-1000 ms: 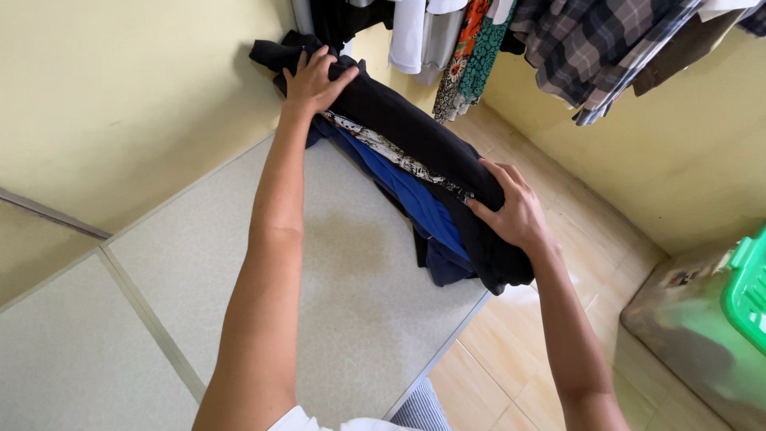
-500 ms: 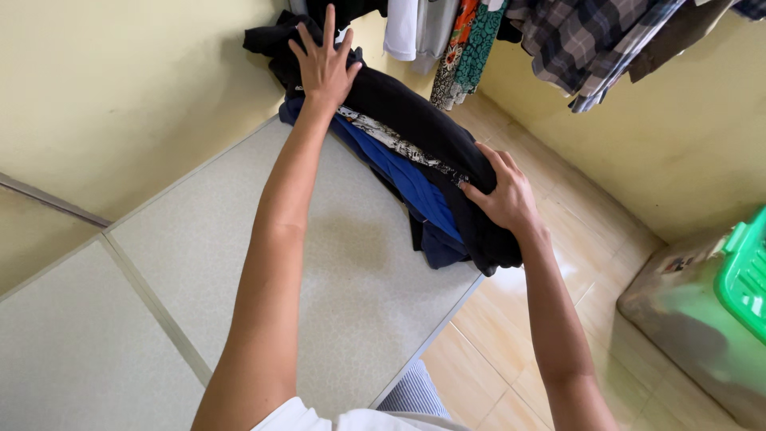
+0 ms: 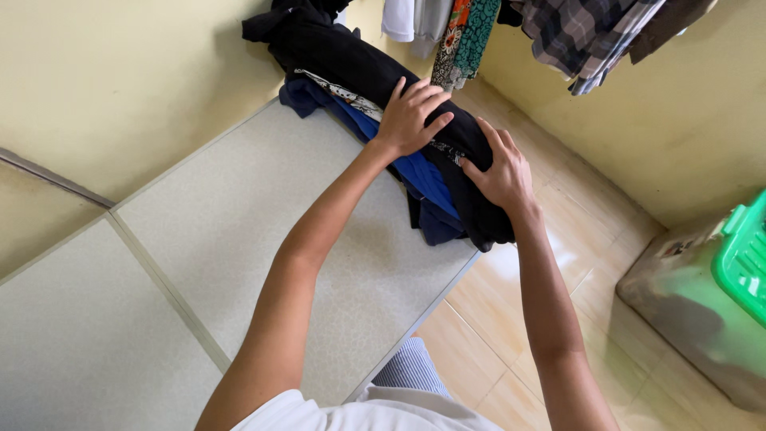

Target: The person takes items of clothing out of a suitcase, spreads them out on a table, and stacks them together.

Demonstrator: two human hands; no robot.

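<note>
- The black garment lies on top of a small stack at the far right edge of the table, running along that edge from the far corner by the wall toward me. I take it for the top layer because it drapes over everything else and droops past the near end of the stack.
- My left hand lies flat on the middle of the black garment, fingers spread apart and pressed down, not clamped on anything. I judge the spread palm is there to keep the pile squashed and steady.
- My right hand sits just beside it, nearer me, on the garment's near end above the table's right edge. Its fingers are together and curved over the cloth; whether they pinch a fold I cannot tell.
- Under the black layer I see a blue garment and a thin black-and-white patterned strip sandwiched between the 2, both showing along the side facing the table's middle.
- The stack sits hard against the edge, so its near end overhangs the tiled floor.
- The wall stands along the table's far side, touching the far end of the pile.
- Hanging clothes dangle beyond the far corner, apart from the stack.
- A green basket stands on the floor, well apart to the right.
</note>
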